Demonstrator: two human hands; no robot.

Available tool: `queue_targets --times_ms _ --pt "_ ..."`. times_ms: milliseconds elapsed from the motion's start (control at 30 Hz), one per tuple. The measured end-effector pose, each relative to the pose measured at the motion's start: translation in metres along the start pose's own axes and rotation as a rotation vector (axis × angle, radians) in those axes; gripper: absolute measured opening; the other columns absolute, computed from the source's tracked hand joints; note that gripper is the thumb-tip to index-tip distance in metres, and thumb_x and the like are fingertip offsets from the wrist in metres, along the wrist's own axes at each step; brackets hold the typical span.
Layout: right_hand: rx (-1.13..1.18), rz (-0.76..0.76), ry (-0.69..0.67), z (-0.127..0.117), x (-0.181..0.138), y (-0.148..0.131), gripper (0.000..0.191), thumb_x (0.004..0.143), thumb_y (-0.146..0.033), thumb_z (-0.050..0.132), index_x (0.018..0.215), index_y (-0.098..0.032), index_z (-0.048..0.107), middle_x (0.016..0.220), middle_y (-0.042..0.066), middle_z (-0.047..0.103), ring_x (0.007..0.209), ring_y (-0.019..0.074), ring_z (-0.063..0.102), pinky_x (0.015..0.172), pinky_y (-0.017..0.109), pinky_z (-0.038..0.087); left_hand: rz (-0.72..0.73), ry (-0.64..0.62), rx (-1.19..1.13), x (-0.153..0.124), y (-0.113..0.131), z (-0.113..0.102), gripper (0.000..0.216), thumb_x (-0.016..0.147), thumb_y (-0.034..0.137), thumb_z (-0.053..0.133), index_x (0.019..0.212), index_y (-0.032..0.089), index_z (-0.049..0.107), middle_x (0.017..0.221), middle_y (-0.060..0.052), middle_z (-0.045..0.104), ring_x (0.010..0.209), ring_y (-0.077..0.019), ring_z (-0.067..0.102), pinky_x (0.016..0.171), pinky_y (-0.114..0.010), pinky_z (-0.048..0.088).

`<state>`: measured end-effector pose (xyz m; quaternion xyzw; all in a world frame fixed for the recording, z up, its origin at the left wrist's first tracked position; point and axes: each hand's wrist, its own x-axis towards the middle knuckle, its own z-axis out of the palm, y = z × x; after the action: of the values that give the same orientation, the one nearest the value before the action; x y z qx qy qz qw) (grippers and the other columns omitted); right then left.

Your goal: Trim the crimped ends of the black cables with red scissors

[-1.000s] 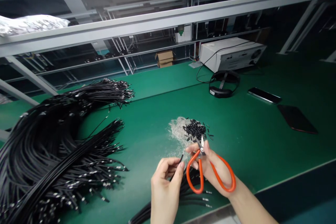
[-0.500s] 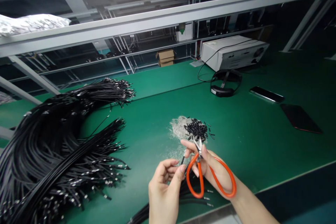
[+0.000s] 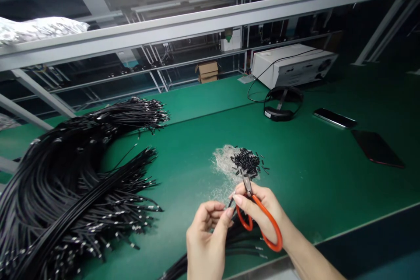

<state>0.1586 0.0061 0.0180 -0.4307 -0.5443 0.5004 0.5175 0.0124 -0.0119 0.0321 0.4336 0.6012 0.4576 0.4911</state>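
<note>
Near the table's front edge, my left hand [image 3: 209, 234] is closed, with thumb and fingers pinching a thin black cable [image 3: 230, 202] close to its end. My right hand [image 3: 262, 208] is wrapped round orange-handled scissors [image 3: 271, 232], whose short blades [image 3: 246, 183] point away from me. Its thumb and forefinger also meet at the tip of the cable. More black cables [image 3: 244, 251] with bare pale ends lie below my hands. Just beyond the blades sits a pile of short black tube pieces [image 3: 246, 162] beside clear, stringy scraps [image 3: 225, 157].
A large bundle of black cables [image 3: 82, 175] covers the left of the green table [image 3: 183, 140]. Toward the back right are a white box-shaped device [image 3: 292, 68], a black headset [image 3: 280, 107], a phone [image 3: 334, 118] and a dark flat object [image 3: 377, 148]. A metal rail [image 3: 210, 24] crosses behind.
My right thumb and forefinger have come together on the cable tip. The scissors have turned in my right hand, and their blades have come closer together. My left hand has barely moved.
</note>
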Motion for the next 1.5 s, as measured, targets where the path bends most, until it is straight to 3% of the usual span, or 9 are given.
queue_targets --times_ms 133,267,433,533,767,900,1100,1300,1500 --pt "-0.079 -0.051 0.009 -0.001 -0.001 0.0 0.018 0.088 -0.034 0.053 0.083 -0.019 0.061 0.083 0.003 0.058 0.076 0.0154 0.054 0.071 0.027 0.044 -0.066 -0.045 -0.034 0.001 0.001 -0.002 0.038 0.062 0.043 0.074 0.082 0.012 0.062 0.071 -0.001 0.063 0.065 -0.0094 0.061 0.062 -0.019 0.055" --pt "-0.025 -0.024 -0.055 -0.005 0.0 -0.002 0.019 0.086 -0.037 0.056 0.083 -0.018 0.06 0.08 0.002 0.055 0.071 0.0139 0.052 0.066 0.026 0.042 -0.119 -0.207 0.002 0.005 0.004 -0.008 0.037 0.066 0.045 0.071 0.079 0.011 0.066 0.065 -0.001 0.061 0.053 -0.0043 0.053 0.052 -0.014 0.046" --pt "0.194 0.092 -0.322 -0.016 0.008 -0.013 0.025 0.085 -0.039 0.057 0.078 -0.015 0.057 0.07 0.001 0.057 0.063 0.0122 0.051 0.06 0.025 0.04 -0.149 -0.499 0.086 0.009 0.012 -0.015 0.036 0.076 0.046 0.061 0.072 0.01 0.066 0.064 -0.001 0.057 0.052 -0.0014 0.044 0.052 -0.012 0.036" --pt "0.249 0.173 -0.403 -0.021 0.011 -0.018 0.025 0.085 -0.038 0.058 0.077 -0.014 0.058 0.07 0.002 0.059 0.062 0.0109 0.051 0.059 0.023 0.039 -0.066 -0.562 0.129 0.011 0.016 -0.016 0.036 0.081 0.044 0.056 0.071 0.011 0.067 0.071 -0.002 0.054 0.06 -0.0024 0.044 0.056 -0.013 0.037" --pt "0.013 0.251 -0.002 -0.016 -0.007 -0.01 0.034 0.087 -0.047 0.054 0.095 -0.015 0.062 0.063 -0.002 0.052 0.056 0.01 0.045 0.054 0.021 0.037 0.121 -0.272 0.216 0.011 0.001 -0.005 0.026 0.076 0.04 0.063 0.082 0.017 0.073 0.072 -0.001 0.054 0.065 -0.0055 0.051 0.057 -0.014 0.042" --pt "-0.026 0.227 0.095 -0.004 -0.018 -0.004 0.036 0.089 -0.049 0.049 0.097 -0.016 0.061 0.063 -0.002 0.05 0.056 0.0105 0.046 0.053 0.021 0.039 0.431 -0.118 0.34 0.008 -0.009 0.0 0.014 0.079 0.028 0.063 0.088 0.021 0.072 0.077 0.0 0.058 0.071 -0.0045 0.055 0.063 -0.012 0.045" --pt "-0.154 0.12 0.258 0.015 -0.017 -0.003 0.022 0.082 -0.041 0.062 0.086 -0.019 0.06 0.082 0.002 0.063 0.072 0.0142 0.059 0.068 0.022 0.046 0.884 0.067 0.564 0.003 -0.016 0.004 0.017 0.078 0.01 0.061 0.092 0.017 0.067 0.085 -0.001 0.062 0.078 -0.0045 0.059 0.075 -0.012 0.048" --pt "-0.298 -0.013 0.356 0.023 -0.019 -0.002 0.016 0.086 -0.034 0.056 0.082 -0.019 0.06 0.085 0.003 0.063 0.076 0.0142 0.061 0.07 0.021 0.047 0.938 0.16 0.641 0.004 -0.024 0.007 0.025 0.076 0.007 0.062 0.099 0.017 0.065 0.088 -0.001 0.061 0.08 -0.0042 0.058 0.077 -0.012 0.048" --pt "-0.406 -0.034 0.343 0.018 -0.017 -0.002 0.018 0.089 -0.033 0.051 0.08 -0.02 0.058 0.079 0.001 0.06 0.07 0.0129 0.058 0.066 0.02 0.044 0.924 0.148 0.653 0.008 -0.031 0.009 0.024 0.079 0.009 0.059 0.101 0.018 0.065 0.087 -0.002 0.062 0.08 -0.0057 0.059 0.075 -0.014 0.049"
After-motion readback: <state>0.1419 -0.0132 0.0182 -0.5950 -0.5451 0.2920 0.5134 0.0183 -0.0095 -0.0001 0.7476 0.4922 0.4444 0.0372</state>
